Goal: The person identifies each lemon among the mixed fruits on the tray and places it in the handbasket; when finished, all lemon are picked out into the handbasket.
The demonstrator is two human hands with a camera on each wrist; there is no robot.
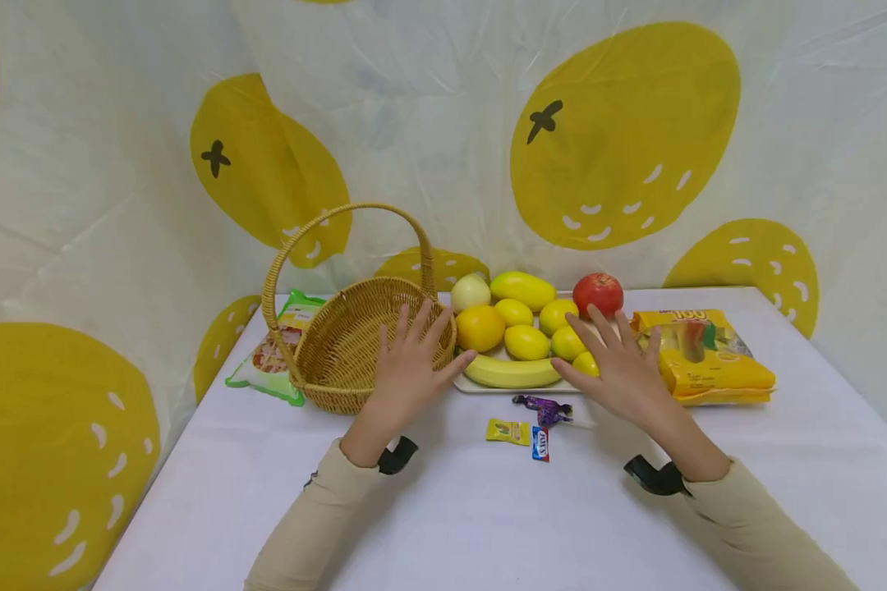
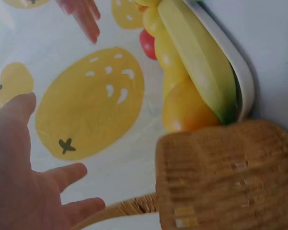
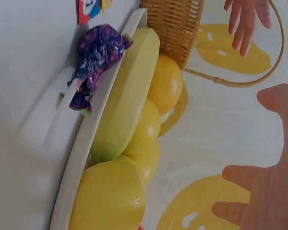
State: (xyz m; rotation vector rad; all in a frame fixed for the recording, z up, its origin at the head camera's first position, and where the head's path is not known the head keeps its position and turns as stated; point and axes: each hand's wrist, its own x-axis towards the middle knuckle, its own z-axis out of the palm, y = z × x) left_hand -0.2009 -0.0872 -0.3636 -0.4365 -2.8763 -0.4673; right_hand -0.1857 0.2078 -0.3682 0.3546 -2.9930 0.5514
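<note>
Both hands up over the surface point(image 1: 443, 525), palms down, fingers spread apart; left hand point(image 1: 406, 373) in front of the wicker basket point(image 1: 343, 353), overlapping its right side in the head view, looks clear of it in the left wrist view; right hand point(image 1: 624, 373) over the right end of the fruit tray point(image 1: 503, 390), near the yellow bag point(image 1: 710, 357), fingers apart, gripping nothing; step reads as a ready pose, no grasp made; any pick from here would call for lowering a hand and curling the fingers round one item.

Banana point(image 1: 510, 372) lies along the tray's near edge, between the hands; long axis left to right, gently curved; stem end, can't tell; basket sits left of the tray, upright, mouth up, handle arched from near left to far right; lollipop point(image 1: 543, 409) on the surface just in front of the tray, long axis roughly left to right, white stick pointing right; yellow candy point(image 1: 508, 432) lies crosswise, blue-and-red candy point(image 1: 540, 443) lengthwise, away from the person.
</note>
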